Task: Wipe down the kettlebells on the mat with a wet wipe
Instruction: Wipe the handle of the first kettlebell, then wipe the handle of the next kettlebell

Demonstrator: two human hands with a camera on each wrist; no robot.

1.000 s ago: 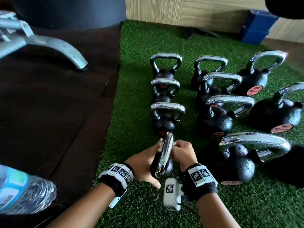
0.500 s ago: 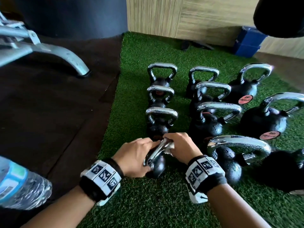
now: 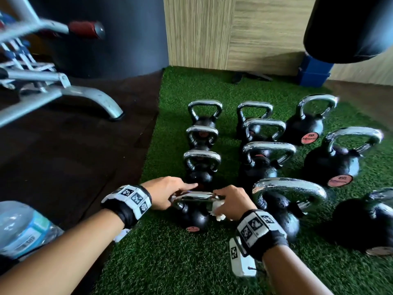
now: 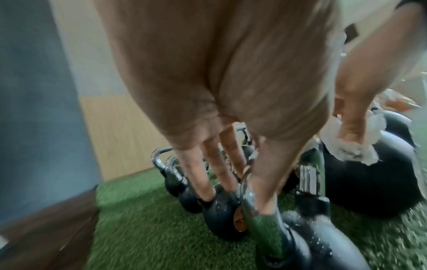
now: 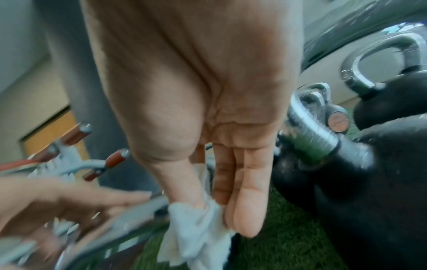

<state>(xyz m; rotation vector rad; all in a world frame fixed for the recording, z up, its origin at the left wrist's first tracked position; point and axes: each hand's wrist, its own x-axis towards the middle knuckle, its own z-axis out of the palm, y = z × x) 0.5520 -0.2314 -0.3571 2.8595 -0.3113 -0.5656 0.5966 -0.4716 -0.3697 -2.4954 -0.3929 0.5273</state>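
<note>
A small black kettlebell [image 3: 194, 219] with a chrome handle [image 3: 194, 196] stands upright on the green turf mat [image 3: 170, 258], nearest me in the left row. My left hand [image 3: 180, 192] pinches the handle's left end between thumb and fingers, index finger stretched along it. In the left wrist view the left hand [image 4: 235, 191] has its thumb on one side of the handle [image 4: 258, 217] and its fingers on the other. My right hand [image 3: 219, 204] pinches a crumpled white wet wipe [image 3: 219, 211] against the handle's right end. In the right wrist view the wipe [image 5: 196, 232] sits between thumb and fingers.
Several larger kettlebells [image 3: 276, 205] stand in rows behind and to the right on the turf. A water bottle [image 3: 23, 228] lies at lower left. A grey bench frame [image 3: 63, 94] stands on the dark floor [image 3: 63, 158]. A blue box [image 3: 314, 71] and a hanging black bag [image 3: 348, 26] are behind.
The small kettlebell has gone from tilted, handle edge-on to me, to upright with its handle crosswise. Both hands stayed on it, and my view rose.
</note>
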